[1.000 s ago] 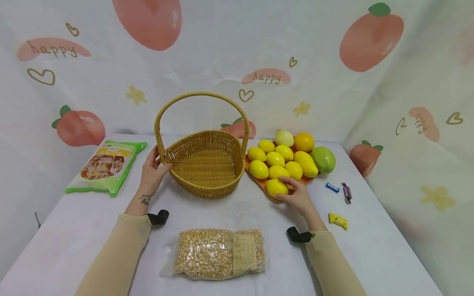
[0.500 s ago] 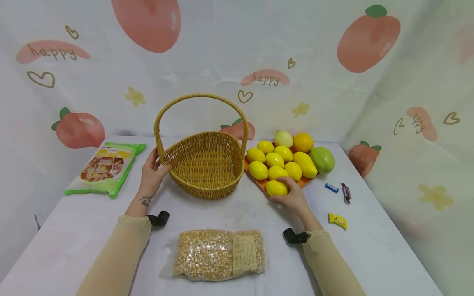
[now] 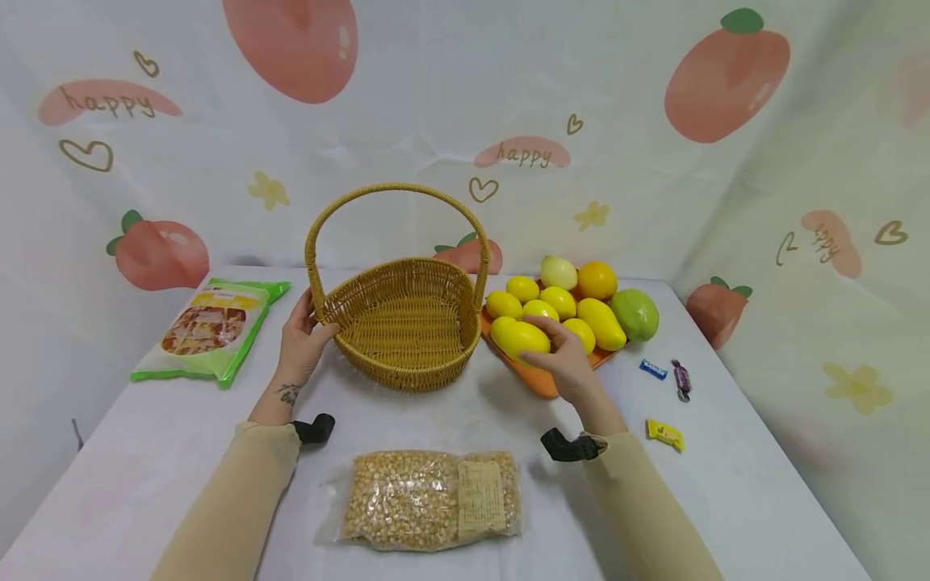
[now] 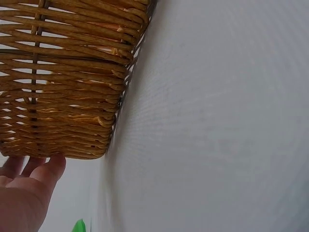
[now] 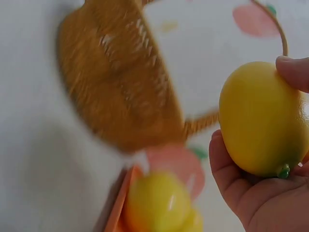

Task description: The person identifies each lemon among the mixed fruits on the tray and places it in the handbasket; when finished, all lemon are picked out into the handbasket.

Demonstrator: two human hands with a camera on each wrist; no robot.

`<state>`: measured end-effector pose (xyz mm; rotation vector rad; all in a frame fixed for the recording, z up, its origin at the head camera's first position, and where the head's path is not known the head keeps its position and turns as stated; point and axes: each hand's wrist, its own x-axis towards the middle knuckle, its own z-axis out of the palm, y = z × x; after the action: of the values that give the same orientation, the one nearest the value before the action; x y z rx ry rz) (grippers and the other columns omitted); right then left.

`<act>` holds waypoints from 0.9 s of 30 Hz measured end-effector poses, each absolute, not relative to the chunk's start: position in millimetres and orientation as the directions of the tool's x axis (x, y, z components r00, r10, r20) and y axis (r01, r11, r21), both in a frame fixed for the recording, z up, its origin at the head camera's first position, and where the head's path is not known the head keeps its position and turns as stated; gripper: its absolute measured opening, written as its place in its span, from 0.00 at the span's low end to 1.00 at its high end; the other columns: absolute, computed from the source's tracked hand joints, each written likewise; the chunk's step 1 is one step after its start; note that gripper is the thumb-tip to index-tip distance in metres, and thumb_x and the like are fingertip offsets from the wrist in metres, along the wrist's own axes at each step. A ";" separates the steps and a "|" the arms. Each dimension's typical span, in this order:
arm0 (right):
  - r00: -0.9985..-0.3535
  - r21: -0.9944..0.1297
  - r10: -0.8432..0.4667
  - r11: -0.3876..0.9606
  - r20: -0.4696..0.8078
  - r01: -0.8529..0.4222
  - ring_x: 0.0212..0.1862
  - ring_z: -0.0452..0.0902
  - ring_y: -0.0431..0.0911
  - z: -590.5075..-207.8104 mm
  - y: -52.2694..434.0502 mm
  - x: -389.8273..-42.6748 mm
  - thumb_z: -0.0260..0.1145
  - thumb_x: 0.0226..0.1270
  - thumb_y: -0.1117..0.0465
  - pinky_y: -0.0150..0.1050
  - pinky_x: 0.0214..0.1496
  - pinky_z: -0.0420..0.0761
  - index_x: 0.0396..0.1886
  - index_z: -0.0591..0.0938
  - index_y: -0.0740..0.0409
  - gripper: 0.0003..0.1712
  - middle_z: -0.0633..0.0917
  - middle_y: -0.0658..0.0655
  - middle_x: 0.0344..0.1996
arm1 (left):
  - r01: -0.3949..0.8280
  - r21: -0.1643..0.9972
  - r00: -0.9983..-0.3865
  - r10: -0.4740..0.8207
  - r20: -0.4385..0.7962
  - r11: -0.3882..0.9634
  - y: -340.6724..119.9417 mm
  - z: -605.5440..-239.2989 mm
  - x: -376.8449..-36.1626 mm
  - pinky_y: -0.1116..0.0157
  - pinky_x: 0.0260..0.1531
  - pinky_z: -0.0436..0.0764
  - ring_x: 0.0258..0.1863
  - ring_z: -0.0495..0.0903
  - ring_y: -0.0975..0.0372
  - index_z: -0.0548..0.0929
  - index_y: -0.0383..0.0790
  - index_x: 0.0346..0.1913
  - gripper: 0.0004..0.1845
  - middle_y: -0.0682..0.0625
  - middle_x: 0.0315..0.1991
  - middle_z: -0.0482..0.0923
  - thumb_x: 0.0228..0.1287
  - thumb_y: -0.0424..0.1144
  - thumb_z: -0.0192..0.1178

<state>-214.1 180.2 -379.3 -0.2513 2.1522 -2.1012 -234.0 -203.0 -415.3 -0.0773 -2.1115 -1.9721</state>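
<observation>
My left hand grips the left side of a woven wicker basket, its thumb at the rim below the tall handle. In the left wrist view, fingers touch the wicker wall. My right hand holds a yellow lemon between thumb and fingers, raised above the near corner of an orange tray. Close up in the right wrist view, the lemon is smooth and oval with a small green stem end. Several more lemons lie on the tray.
With the lemons are a mango, an orange, a pale round fruit and a green fruit. Wrapped candies lie right. A bag of corn kernels lies in front, a green-edged food bag at left.
My right hand has lifted the lemon from the tray's near corner and moved it up and left, towards the basket. My left hand stays on the basket.
</observation>
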 end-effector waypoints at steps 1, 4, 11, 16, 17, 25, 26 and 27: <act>-0.973 -0.999 -0.226 0.011 0.045 -0.049 0.52 0.66 0.46 -374.3 172.8 -216.3 0.64 0.53 0.73 0.29 0.47 0.76 0.61 0.68 0.65 0.33 0.69 0.57 0.59 | 0.205 0.975 -0.968 -0.131 0.215 0.084 -202.6 -413.5 -233.8 0.85 0.41 0.70 0.65 0.58 0.46 0.46 0.38 0.73 0.41 0.36 0.69 0.53 0.57 0.21 0.49; -0.955 -0.995 -0.283 0.001 0.095 -0.099 0.51 0.68 0.47 -359.8 147.4 -223.7 0.64 0.54 0.73 0.31 0.47 0.76 0.61 0.69 0.64 0.32 0.70 0.58 0.58 | 0.188 0.977 -0.970 -0.136 0.201 0.102 -203.4 -415.9 -237.2 0.85 0.42 0.69 0.67 0.57 0.46 0.46 0.40 0.73 0.41 0.35 0.69 0.54 0.58 0.23 0.49; -0.888 -0.984 -0.425 -0.089 0.175 -0.152 0.47 0.71 0.45 -337.0 82.9 -243.1 0.64 0.53 0.74 0.33 0.47 0.75 0.60 0.69 0.66 0.31 0.74 0.56 0.53 | 0.163 0.979 -0.977 -0.121 0.178 0.118 -203.5 -426.8 -238.7 0.85 0.43 0.68 0.67 0.57 0.47 0.43 0.43 0.74 0.41 0.35 0.69 0.54 0.60 0.25 0.49; -0.875 -0.984 -0.449 -0.063 0.179 -0.169 0.46 0.72 0.43 -339.3 44.1 -262.1 0.65 0.53 0.73 0.32 0.47 0.75 0.59 0.71 0.65 0.30 0.75 0.59 0.54 | 0.159 0.979 -0.978 -0.113 0.174 0.129 -202.7 -431.9 -234.8 0.86 0.43 0.68 0.67 0.57 0.47 0.43 0.42 0.74 0.41 0.35 0.69 0.54 0.61 0.25 0.49; -0.876 -0.985 -0.450 -0.054 0.171 -0.165 0.46 0.72 0.43 -341.0 37.3 -266.5 0.65 0.53 0.72 0.32 0.47 0.75 0.59 0.71 0.65 0.30 0.75 0.60 0.54 | 0.160 0.978 -0.978 -0.113 0.175 0.132 -203.1 -432.3 -234.4 0.86 0.43 0.68 0.67 0.58 0.46 0.43 0.42 0.74 0.41 0.35 0.69 0.54 0.61 0.25 0.49; -0.893 -0.994 -0.446 0.059 0.059 -0.095 0.48 0.71 0.46 -353.7 4.2 -294.5 0.66 0.55 0.69 0.39 0.51 0.75 0.60 0.70 0.61 0.31 0.73 0.60 0.56 | 0.157 0.978 -0.976 -0.132 0.176 0.139 -206.6 -429.0 -235.1 0.86 0.42 0.68 0.66 0.59 0.48 0.43 0.44 0.74 0.41 0.35 0.69 0.55 0.61 0.25 0.49; -0.897 -0.994 -0.440 0.071 0.048 -0.088 0.48 0.71 0.46 -354.9 2.8 -297.3 0.66 0.55 0.68 0.40 0.52 0.75 0.60 0.71 0.61 0.31 0.74 0.60 0.56 | 0.159 0.978 -0.975 -0.132 0.177 0.136 -206.5 -428.4 -235.6 0.86 0.42 0.68 0.66 0.59 0.48 0.44 0.43 0.74 0.41 0.35 0.69 0.55 0.61 0.25 0.49; -0.901 -0.994 -0.433 0.080 0.038 -0.081 0.48 0.72 0.46 -355.8 1.9 -299.5 0.66 0.55 0.69 0.42 0.52 0.75 0.60 0.71 0.60 0.30 0.74 0.60 0.56 | 0.161 0.978 -0.975 -0.131 0.179 0.134 -206.2 -427.9 -236.2 0.86 0.42 0.68 0.66 0.59 0.47 0.44 0.43 0.74 0.41 0.35 0.68 0.55 0.61 0.25 0.49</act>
<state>-299.5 1.9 -355.8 -0.5147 2.0940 -1.8968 -236.2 -206.2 -427.9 -0.0299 -2.1874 -1.9323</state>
